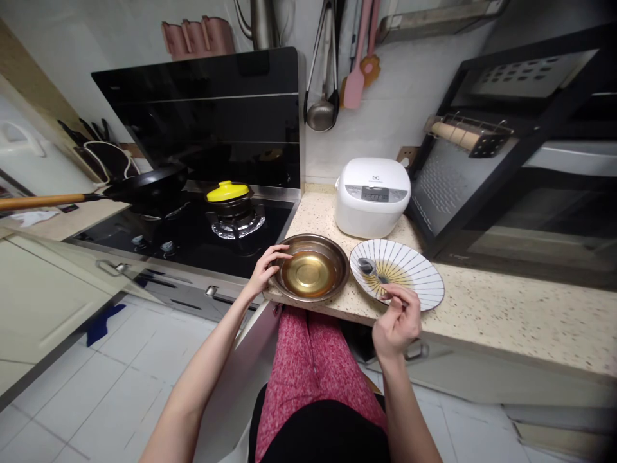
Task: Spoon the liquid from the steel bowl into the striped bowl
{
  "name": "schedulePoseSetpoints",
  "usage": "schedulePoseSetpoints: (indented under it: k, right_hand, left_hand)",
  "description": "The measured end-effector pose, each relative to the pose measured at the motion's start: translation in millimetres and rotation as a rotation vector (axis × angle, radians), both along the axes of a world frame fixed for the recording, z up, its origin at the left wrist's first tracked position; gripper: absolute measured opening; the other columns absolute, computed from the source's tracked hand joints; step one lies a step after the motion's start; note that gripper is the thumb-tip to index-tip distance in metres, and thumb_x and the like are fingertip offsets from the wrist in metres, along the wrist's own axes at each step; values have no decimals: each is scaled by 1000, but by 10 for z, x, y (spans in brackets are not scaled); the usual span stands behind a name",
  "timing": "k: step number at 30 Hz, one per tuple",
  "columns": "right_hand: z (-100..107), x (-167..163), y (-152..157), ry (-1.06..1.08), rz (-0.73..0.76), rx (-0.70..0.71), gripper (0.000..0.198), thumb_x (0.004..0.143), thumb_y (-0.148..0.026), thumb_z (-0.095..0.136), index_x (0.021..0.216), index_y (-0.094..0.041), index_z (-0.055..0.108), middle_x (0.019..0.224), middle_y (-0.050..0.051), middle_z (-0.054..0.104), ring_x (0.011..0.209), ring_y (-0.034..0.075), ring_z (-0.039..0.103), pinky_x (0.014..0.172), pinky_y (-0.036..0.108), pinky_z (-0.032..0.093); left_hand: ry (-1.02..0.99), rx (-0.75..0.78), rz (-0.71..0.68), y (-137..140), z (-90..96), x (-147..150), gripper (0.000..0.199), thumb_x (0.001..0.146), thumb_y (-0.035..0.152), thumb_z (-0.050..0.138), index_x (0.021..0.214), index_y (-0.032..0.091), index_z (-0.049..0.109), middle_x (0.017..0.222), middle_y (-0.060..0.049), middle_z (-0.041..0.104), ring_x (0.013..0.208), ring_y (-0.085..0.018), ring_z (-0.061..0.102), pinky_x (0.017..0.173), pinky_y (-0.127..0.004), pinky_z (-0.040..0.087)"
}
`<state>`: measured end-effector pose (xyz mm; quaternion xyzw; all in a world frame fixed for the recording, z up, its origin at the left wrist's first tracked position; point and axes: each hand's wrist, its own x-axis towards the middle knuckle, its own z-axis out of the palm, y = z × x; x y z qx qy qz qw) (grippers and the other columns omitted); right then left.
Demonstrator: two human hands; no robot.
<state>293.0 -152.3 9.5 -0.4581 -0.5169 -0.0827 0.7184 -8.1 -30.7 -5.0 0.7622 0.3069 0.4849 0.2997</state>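
Holding one spoon (367,265) in right hand (398,320) over one plate (428,278); touching one bowl (342,267) with loosely spread left hand (263,272)

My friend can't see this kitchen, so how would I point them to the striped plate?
On the speckled counter, find the white rice cooker. Nearer the person, to the right of the metal bowl, lies the plate, with a spoon held over it in the right hand. Unlike the plain metal bowl, it is white, with dark lines fanning out from a yellowish middle.
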Motion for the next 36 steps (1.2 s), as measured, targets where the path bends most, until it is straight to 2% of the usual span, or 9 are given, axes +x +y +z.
schedulePoseSetpoints:
  k: [9,29,36]
  right_hand:
    - [32,-217,-82,252,142,-18,20,105,-34,50,92,-21,58,88,4,64,79,19,64,67,36,56]
    - [-173,-492,-10,137,370,-203,20,106,-26,47,95,-21,63,93,2,66,74,14,61,71,30,53]
    - [-192,-537,19,192,402,-273,22,106,-31,49,94,-21,64,92,3,66,72,13,59,65,27,52]
  left_hand:
    - [2,14,-1,3,3,-1,37,90,33,53,115,19,77,142,-13,62,134,-36,54,119,-57,37]
    - [6,5,4,17,-21,-5,38,93,40,53,115,20,77,143,-13,61,136,-36,53,119,-57,36]
    - [-4,7,2,16,-19,-4,36,91,36,55,114,19,77,142,-13,62,134,-36,54,119,-57,36]
